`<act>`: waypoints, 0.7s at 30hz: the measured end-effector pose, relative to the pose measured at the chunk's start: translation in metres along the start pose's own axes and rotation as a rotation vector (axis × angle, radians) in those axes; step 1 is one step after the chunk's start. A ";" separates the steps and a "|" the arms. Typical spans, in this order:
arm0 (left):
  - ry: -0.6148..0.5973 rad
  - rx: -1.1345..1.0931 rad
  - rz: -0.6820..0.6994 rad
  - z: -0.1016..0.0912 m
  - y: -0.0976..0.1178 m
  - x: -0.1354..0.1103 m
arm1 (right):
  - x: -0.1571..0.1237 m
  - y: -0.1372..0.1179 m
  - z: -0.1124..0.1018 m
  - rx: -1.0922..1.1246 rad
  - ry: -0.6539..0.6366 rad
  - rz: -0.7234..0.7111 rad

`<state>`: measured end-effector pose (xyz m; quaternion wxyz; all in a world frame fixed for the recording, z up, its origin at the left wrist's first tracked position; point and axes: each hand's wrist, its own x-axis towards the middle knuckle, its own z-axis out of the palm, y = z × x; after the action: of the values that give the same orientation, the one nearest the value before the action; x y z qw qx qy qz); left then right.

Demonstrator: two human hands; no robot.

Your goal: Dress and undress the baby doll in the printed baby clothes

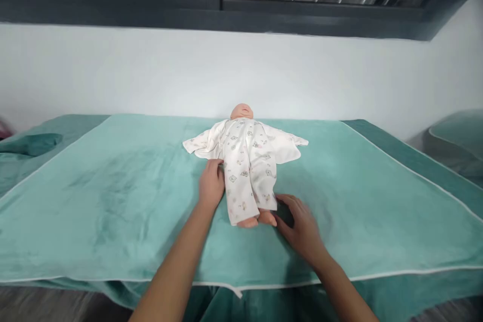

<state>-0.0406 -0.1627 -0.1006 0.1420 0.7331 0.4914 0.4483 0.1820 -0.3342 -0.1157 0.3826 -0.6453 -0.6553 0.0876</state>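
Note:
A baby doll point(242, 111) lies on its back on the bed, its head toward the wall. White printed baby trousers point(241, 173) cover its front from neck to ankles, and both feet show below the hems. A white baby top point(281, 145) is spread under them with its sleeves out to both sides. My left hand point(212, 183) rests against the left edge of the trousers, fingers bent and thumb apart. Beside the other leg's hem and foot is my right hand point(298, 224), its thumb and fingers apart with a gap between them. The doll's arms are hidden.
A light green sheet point(124, 201) with white piping covers the bed, over darker green bedding. A white wall point(169, 70) stands behind it, below a dark-framed barred window point(211, 12). Green cushions or folded cloth lie at the right edge point(460, 131) and far left point(32, 144).

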 end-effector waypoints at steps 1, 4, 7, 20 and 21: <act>-0.032 -0.019 -0.036 -0.004 0.005 -0.014 | 0.001 -0.004 0.002 -0.038 0.023 0.008; -0.088 -0.078 -0.121 -0.015 0.018 -0.051 | 0.010 -0.014 0.008 -0.068 0.038 0.025; -0.080 -0.130 -0.165 -0.025 0.027 -0.077 | 0.014 -0.024 0.008 0.030 0.013 0.063; -0.031 -0.118 -0.148 -0.030 0.032 -0.092 | -0.018 -0.059 -0.047 0.109 0.247 0.026; -0.032 -0.116 -0.144 -0.030 0.032 -0.092 | -0.020 -0.059 -0.047 0.099 0.249 0.029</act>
<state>-0.0560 -0.2631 -0.1106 0.2239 0.6934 0.5137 0.4530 0.1627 -0.3794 -0.0554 0.4911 -0.6410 -0.5882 0.0445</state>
